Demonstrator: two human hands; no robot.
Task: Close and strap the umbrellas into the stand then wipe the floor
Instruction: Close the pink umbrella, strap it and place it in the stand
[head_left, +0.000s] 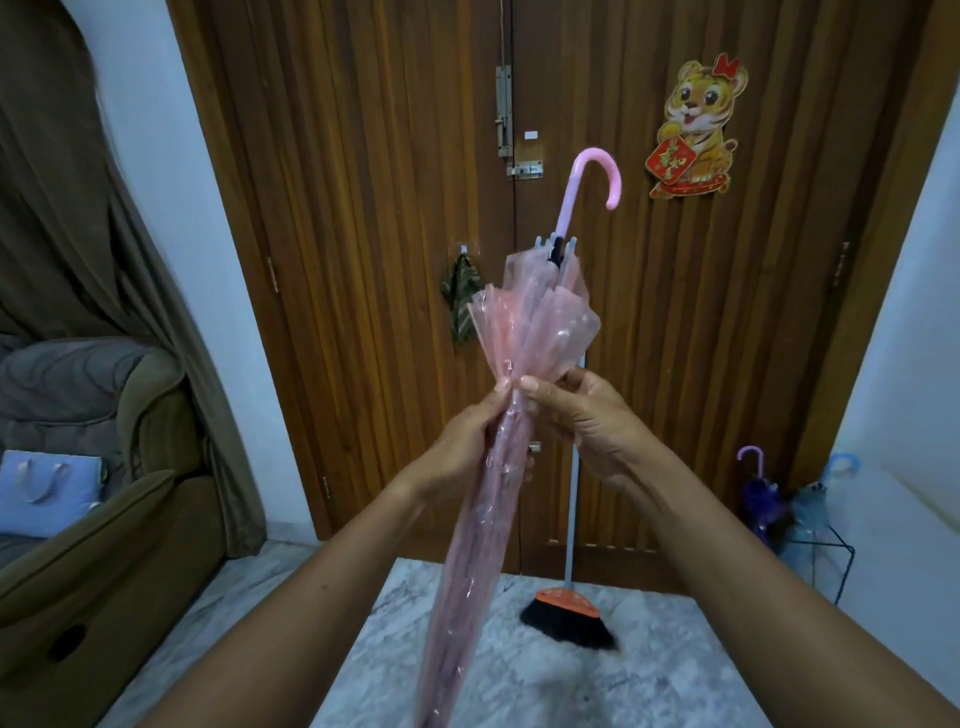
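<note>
1. Gripping a pink umbrella (540, 322), the person's left hand (467, 436) and right hand (587, 421) hold it up at a tilt in front of them.
2. Its hooked handle (597, 171) rises above and beyond the hands. The other end runs down below them and out of the bottom of the view.
3. The left hand is wrapped round the gathered plastic about midway along, thumb pointing up the shaft.
4. The right hand sits just beside it on the same stretch, pinching the folds between its thumb and curled fingers.
5. Above the hands the clear pink folds flare out loosely. Below them the plastic is bunched slim.
6. Beyond and below the hands a broom (571, 603) leans against the wooden door (363, 208), its black bristles on the marble floor (519, 675).
7. Well off to the right of the right hand, and lower, a black wire stand (831, 540) sits in the corner. A purple umbrella (758, 499) and a blue umbrella (826, 493) stand in it, handles up.
8. On the door, up and right of the hands, is a tiger sticker (696, 130). Up and left of the left hand a green cloth (460, 301) hangs from a hook.
9. Far left of the left hand is a brown sofa (104, 519) with a pale blue bag (41, 488) on it and a curtain (62, 208) hanging above.
</note>
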